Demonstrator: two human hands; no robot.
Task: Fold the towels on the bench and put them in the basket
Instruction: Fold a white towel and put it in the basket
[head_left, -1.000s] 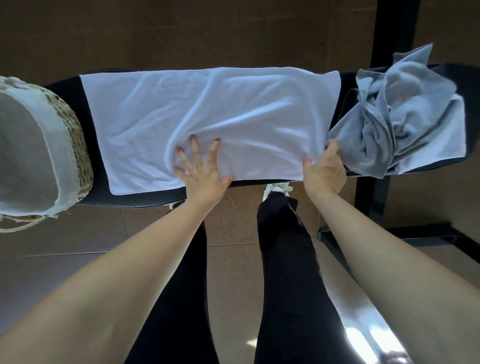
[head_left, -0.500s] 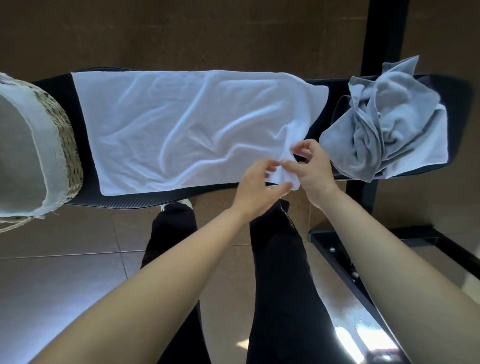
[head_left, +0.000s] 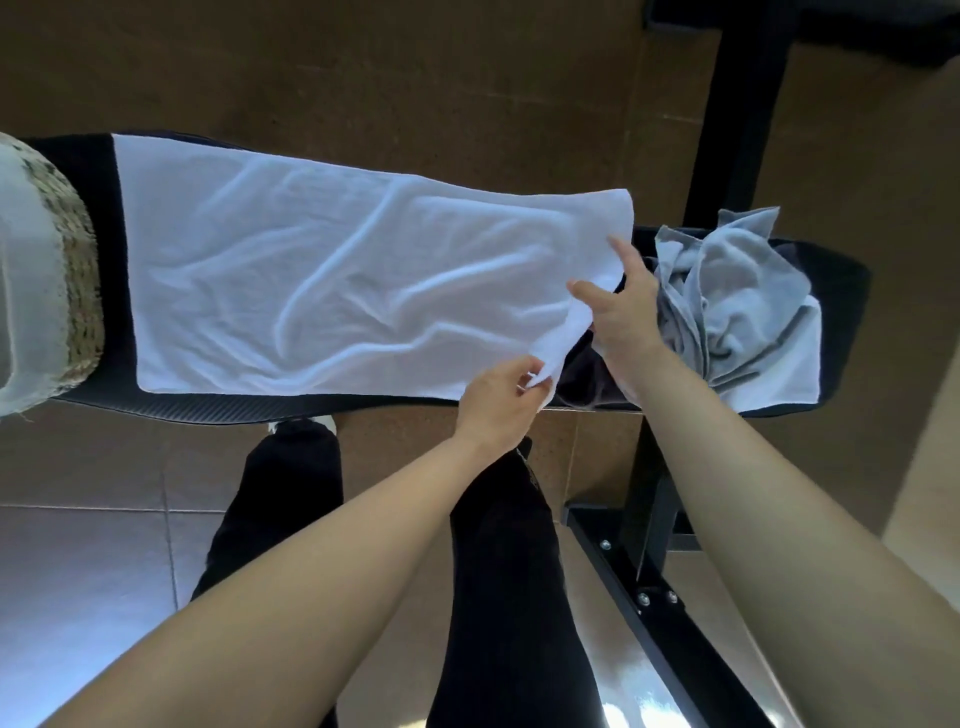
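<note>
A white towel (head_left: 322, 280) lies spread along the black bench (head_left: 841, 291), wrinkled, its right end raised off the pad. My left hand (head_left: 498, 405) pinches the towel's near right corner at the bench's front edge. My right hand (head_left: 623, 312) holds the right edge farther back, fingers wrapped over the cloth. A crumpled grey towel (head_left: 737, 306) sits bunched on the bench's right end, just right of my right hand. The woven basket (head_left: 78, 291) with a pale lining stands at the far left, partly cut off by the frame.
The bench's black metal frame (head_left: 649, 587) runs across the floor at lower right, and a black post (head_left: 737, 104) rises behind the bench. My legs in black trousers (head_left: 498, 571) stand in front of the bench on the tiled floor.
My left hand left the towel's middle and came to its near right corner. My right hand shifted up the right edge, and that end now lifts off the bench.
</note>
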